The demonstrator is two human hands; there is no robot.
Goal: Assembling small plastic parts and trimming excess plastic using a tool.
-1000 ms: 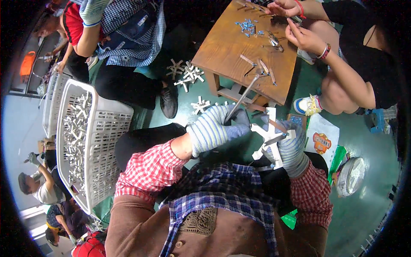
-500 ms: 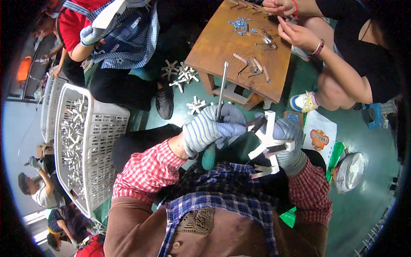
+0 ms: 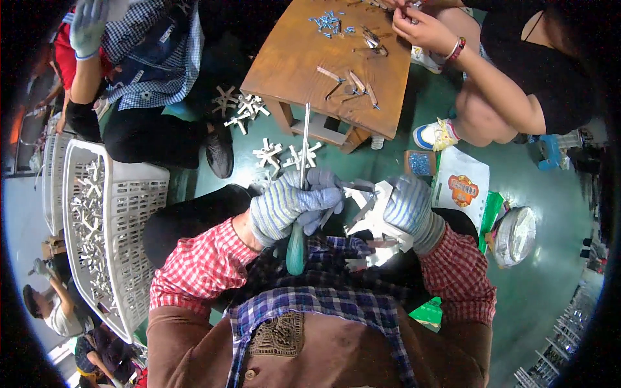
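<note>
- In the lap of the seated person, a white star-shaped plastic piece with several flat arms (image 3: 374, 216) is held by the right hand (image 3: 409, 208), whose striped knit glove is closed round its right side.
- A long screwdriver with a green handle and a thin steel shaft (image 3: 299, 213) is gripped by the gloved left hand (image 3: 284, 205); the fingers are wrapped tightly about the upper handle, the shaft pointing up and away and the handle end hanging toward the checked apron.
- The shaft tip is not engaged with the star piece: the tool stands just beside it, so the work on this piece is judged to be in hand and not finished.
- How much remains cannot be told exactly, but a good share is judged done, going by the stock at the left.
- At the left, a white slotted plastic basket (image 3: 139, 223) is seen holding a long heap of pale pieces of the same kind (image 3: 87, 226); whether these are finished cannot be told.
- A second white basket (image 3: 50, 161) lies behind it, its contents mostly hidden.
- More white star pieces (image 3: 284, 155) are scattered on the green floor, between the knees and a low wooden table (image 3: 304, 58).
- On that table, small metal parts (image 3: 328, 22) and tools are spread, and are being handled by another person's bare hand (image 3: 420, 29).
</note>
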